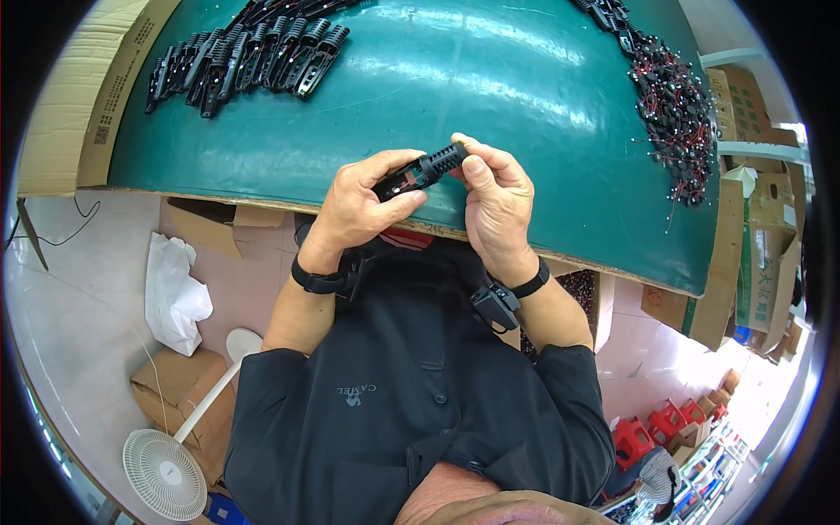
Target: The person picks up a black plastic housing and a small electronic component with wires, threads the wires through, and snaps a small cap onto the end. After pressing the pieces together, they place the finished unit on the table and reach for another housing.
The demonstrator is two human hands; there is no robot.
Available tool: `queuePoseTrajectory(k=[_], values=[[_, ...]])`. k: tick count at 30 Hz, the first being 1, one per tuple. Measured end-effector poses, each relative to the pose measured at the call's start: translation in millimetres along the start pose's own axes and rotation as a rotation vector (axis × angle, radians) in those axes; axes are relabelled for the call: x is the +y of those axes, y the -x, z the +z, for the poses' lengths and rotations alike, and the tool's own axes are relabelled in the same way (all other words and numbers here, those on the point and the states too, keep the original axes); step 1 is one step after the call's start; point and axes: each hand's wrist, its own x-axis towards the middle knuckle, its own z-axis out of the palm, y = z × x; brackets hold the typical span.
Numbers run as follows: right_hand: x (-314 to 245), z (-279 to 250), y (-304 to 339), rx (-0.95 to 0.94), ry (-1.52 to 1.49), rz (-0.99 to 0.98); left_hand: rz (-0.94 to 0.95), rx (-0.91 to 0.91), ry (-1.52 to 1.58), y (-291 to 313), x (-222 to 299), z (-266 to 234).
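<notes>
Just over the near edge of the green table, my left hand (357,199) is closed round the body of a black plastic handle housing (444,161). The housing is tilted, its ribbed end pointing up and right. Inside its body some reddish and metallic parts show, too small to name. My right hand (499,197) pinches the ribbed end between thumb and fingers. Similar black ribbed housings (234,61) lie in a row at the far left of the table.
A heap of small black parts with red wires (678,118) lies along the table's (420,79) right side. Cardboard (114,96) stands at its left edge, boxes (761,236) at its right. A white fan (166,472) and red stools (632,440) stand on the floor.
</notes>
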Motion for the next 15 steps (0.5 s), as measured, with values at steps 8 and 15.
queuePoseTrajectory(k=[8,15], values=[[10.2,10.1,3.4,0.050,0.161,-0.161,0.031,0.039,0.000,1.2,-3.6,1.9],[13.5,9.6,3.5,0.058,0.371,-0.328,0.085,0.076,-0.012,0.7,-8.8,2.7]])
